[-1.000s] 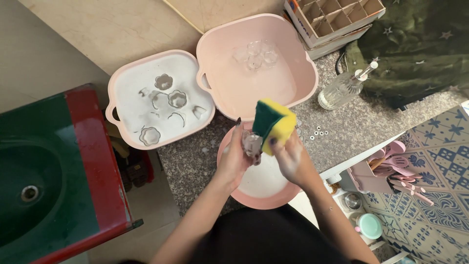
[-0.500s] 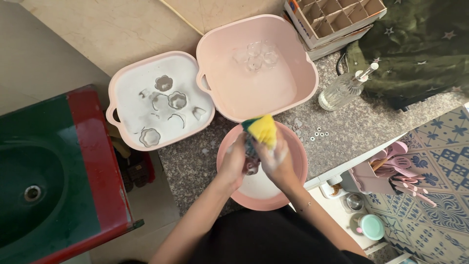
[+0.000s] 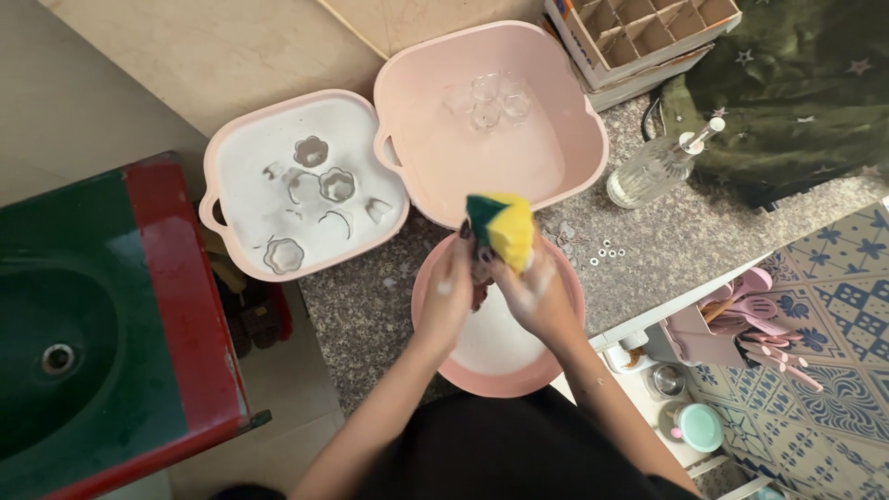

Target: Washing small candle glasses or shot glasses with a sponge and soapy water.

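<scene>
My right hand [image 3: 537,294] was curled around a yellow and green sponge [image 3: 505,227], pinching it between thumb and fingers and pressing it against a small glass [image 3: 480,278] that my left hand [image 3: 449,292] gripped from the other side; the glass itself was mostly hidden between my soapy fingers. Both hands worked over the round pink basin [image 3: 500,370], which sat at the near edge of the speckled counter [image 3: 648,250], its rim overhanging towards me. Open counter lay only to the right, dotted with small white rings [image 3: 607,250]. Just behind my hands stood the larger pink tub [image 3: 574,157] with clear glasses [image 3: 486,97] in water, its rim close to the sponge. To its left, touching it, stood a second pink tub [image 3: 227,185] with more glasses lying in soapy water. A glass pump bottle [image 3: 653,171] lay near the big tub's right side, with a cardboard divider box [image 3: 639,32] behind it. A green sink with a red rim [image 3: 176,306] stood well apart on my left.
</scene>
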